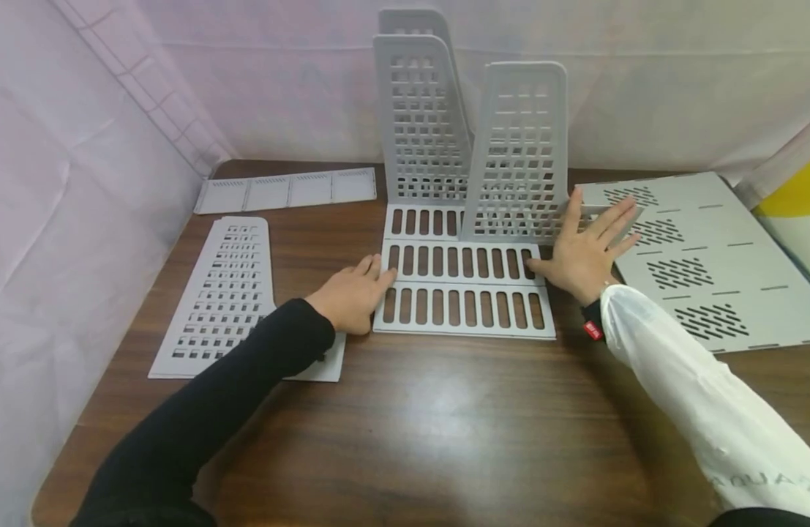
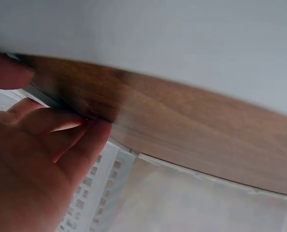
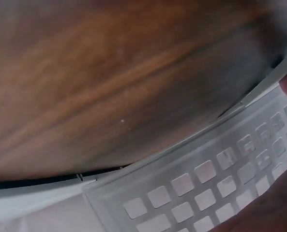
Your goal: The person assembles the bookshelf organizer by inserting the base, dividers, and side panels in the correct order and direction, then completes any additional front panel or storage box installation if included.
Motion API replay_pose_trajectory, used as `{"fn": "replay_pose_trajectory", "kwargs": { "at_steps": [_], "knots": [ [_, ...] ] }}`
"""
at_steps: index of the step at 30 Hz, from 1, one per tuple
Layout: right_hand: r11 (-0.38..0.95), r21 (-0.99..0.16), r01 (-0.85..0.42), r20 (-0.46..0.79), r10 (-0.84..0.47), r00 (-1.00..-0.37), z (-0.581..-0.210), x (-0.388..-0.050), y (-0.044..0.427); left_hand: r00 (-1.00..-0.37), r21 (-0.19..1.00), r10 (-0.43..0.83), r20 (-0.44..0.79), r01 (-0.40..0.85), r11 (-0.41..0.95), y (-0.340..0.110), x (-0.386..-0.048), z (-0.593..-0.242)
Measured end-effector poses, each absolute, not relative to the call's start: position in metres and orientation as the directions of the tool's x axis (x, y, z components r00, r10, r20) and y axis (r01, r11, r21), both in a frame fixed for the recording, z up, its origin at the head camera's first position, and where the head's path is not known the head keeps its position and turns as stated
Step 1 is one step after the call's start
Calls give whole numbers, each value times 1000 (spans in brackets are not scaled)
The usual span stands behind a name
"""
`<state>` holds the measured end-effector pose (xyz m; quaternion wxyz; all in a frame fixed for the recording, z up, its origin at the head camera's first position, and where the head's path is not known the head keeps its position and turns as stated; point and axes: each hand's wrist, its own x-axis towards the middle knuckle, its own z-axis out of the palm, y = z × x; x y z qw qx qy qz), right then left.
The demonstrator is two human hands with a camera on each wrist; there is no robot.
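Observation:
A light grey slotted base panel (image 1: 467, 334) lies on the wooden table. Perforated upright panels stand on it: a front left one (image 1: 383, 124), another behind it (image 1: 414, 17), and a shorter-looking one (image 1: 558, 139) at the right. My left hand (image 1: 352, 298) rests at the base's left edge, its fingers (image 2: 86, 150) fairly straight and touching the edge. Spread wide, my right hand (image 1: 584, 256) has its thumb on the base's right edge and its fingers by the lower corner of the right upright. Perforations of an upright show beside the right hand in the right wrist view.
A flat perforated side panel (image 1: 263, 260) lies at the left, partly under the left sleeve. Behind it is a long narrow panel (image 1: 289, 192). A large panel with slanted slots (image 1: 763, 219) lies at the right. White cloth (image 1: 642, 102) hangs behind; a yellow thing (image 1: 800, 187) is far right.

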<state>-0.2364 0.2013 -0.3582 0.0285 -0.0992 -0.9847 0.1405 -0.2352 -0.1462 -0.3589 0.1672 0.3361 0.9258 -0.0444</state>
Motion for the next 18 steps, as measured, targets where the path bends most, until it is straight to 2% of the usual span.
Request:
{"fn": "replay_pose_trajectory", "kwargs": {
  "at_steps": [5, 15, 18],
  "knots": [
    [920, -336, 203, 11, 220, -976, -358, -237, 199, -716, 44, 617, -327, 641, 766, -148, -235, -357],
    [921, -364, 138, 149, 203, -968, -362, -238, 198, -712, 72, 619, -332, 635, 769, -148, -235, -357],
    [934, -332, 130, 169, 194, -966, -363, -237, 196, -712, 71, 618, -333, 634, 770, -147, -235, -356]
  ]
}}
